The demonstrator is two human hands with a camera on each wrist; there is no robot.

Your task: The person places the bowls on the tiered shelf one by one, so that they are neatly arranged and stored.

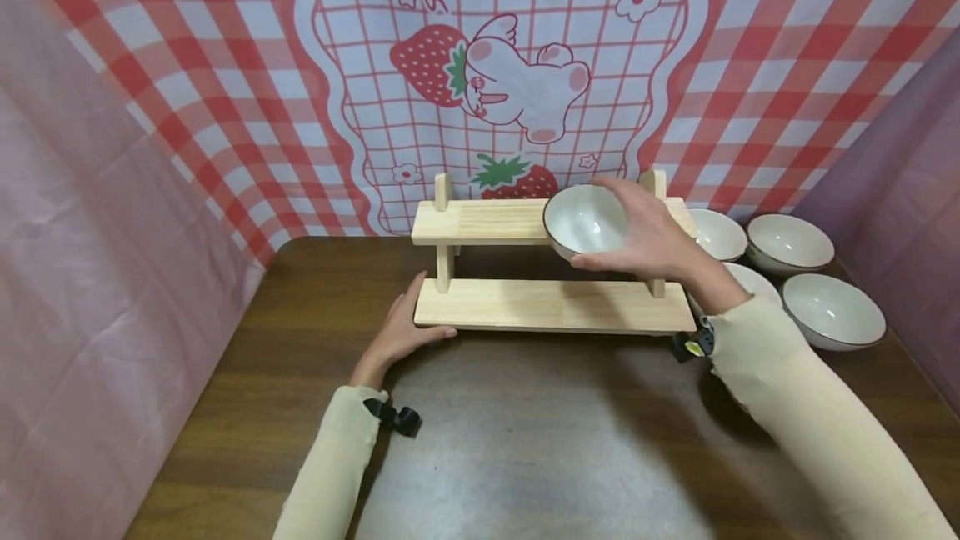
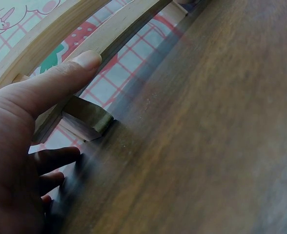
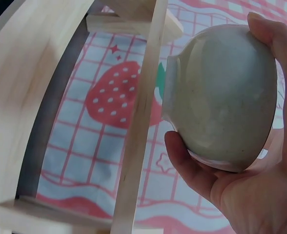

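Observation:
My right hand [image 1: 648,227] grips a white bowl [image 1: 586,222] with a dark rim, thumb and fingers on opposite sides of it. The bowl is tilted, its inside facing me in the head view, and overlaps the upper shelf there. In the right wrist view the bowl's pale outside [image 3: 226,97] and foot point toward that shelf's edge [image 3: 141,117]. A two-tier wooden rack [image 1: 555,307] stands on the table. At its left end my left hand [image 1: 397,327] holds the lower shelf, thumb [image 2: 87,61] along the front edge, the other fingers around the end.
Several more white bowls stand to the right of the rack, among them a front one [image 1: 834,311] and a back one [image 1: 790,242]. Behind the rack hangs a red-and-white strawberry cloth [image 1: 525,165]. Brown wooden table [image 1: 495,432] lies in front.

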